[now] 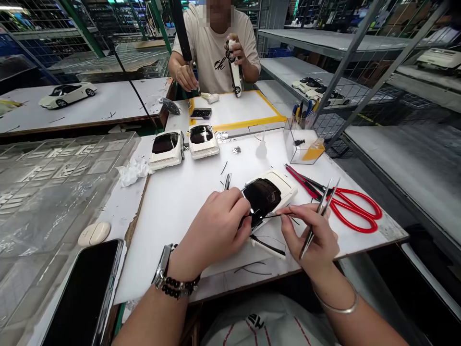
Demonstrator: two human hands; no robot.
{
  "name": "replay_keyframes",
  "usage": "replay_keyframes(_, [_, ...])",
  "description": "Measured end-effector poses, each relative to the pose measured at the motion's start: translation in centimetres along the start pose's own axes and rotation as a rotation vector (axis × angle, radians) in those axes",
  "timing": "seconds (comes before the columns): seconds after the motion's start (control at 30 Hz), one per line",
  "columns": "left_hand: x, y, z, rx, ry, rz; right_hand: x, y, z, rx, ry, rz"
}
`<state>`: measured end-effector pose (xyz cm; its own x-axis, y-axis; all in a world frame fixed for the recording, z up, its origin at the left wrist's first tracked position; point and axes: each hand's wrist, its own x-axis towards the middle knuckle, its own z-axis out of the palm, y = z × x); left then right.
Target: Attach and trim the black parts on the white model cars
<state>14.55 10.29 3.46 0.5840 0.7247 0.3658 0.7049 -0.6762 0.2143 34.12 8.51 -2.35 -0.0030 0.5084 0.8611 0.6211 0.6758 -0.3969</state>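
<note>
A white model car with a dark glossy roof sits on the white work board before me. My left hand is closed against the car's near left side, its fingertips partly hidden. Between thumb and forefinger, my right hand pinches a thin dark strip, whose end lies at the car's edge. Steel tweezers are tucked in the same hand, points up. Beneath the hands lies a loose white part with a black edge. A metal tool tip shows behind my left hand.
Red-handled scissors lie right of the car, below a clear tool box. Two white model cars stand at the back left. A phone lies left, beside plastic trays. Opposite, a person holds another model car.
</note>
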Motion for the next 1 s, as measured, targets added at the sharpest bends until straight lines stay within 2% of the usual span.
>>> replay_keyframes(0.07, [0.0,0.0,0.0,0.017,0.0,0.005,0.1,0.0,-0.2,0.047,0.014,0.021])
replay_keyframes(0.17, [0.1,0.0,0.0,0.075,0.002,0.018,1.6,0.7,-1.2,0.112,0.187,-0.065])
replay_keyframes(0.23, [0.1,0.1,0.0,0.136,0.01,0.032,3.7,2.2,-2.3,0.047,0.339,-0.177])
replay_keyframes(0.3, [0.1,0.1,0.1,0.197,0.021,0.047,6.3,4.6,-3.4,-0.098,0.415,-0.225])
replay_keyframes(0.4, [0.0,0.2,0.2,0.242,0.037,0.068,10.2,9.2,-4.6,-0.302,0.372,-0.181])
replay_keyframes(0.5, [0.0,0.3,0.2,0.241,0.039,0.079,12.7,13.2,-4.8,-0.476,0.283,-0.155])
replay_keyframes(0.6, [-0.1,0.4,0.2,0.232,0.04,0.082,13.6,15.6,-4.2,-0.535,0.222,-0.156])
replay_keyframes(0.7, [-0.2,0.3,0.3,0.218,0.045,0.08,13.8,16.8,-3.7,-0.544,0.147,-0.187])
replay_keyframes(0.77, [-0.2,0.3,0.4,0.216,0.049,0.078,13.6,16.7,-3.3,-0.528,0.12,-0.212])
replay_keyframes(0.83, [-0.2,0.3,0.5,0.233,0.051,0.081,13.1,15.2,-2.8,-0.487,0.133,-0.225])
replay_keyframes(0.93, [-0.3,0.4,0.6,0.296,0.04,0.086,11.5,9.4,-1.7,-0.358,0.115,-0.248])
replay_keyframes(0.97, [-0.3,0.5,0.5,0.316,0.04,0.086,10.9,6.6,-1.3,-0.275,0.074,-0.269])
replay_keyframes(1.0, [-0.3,0.6,0.5,0.328,0.041,0.083,10.2,3.7,-0.9,-0.087,-0.026,-0.364])
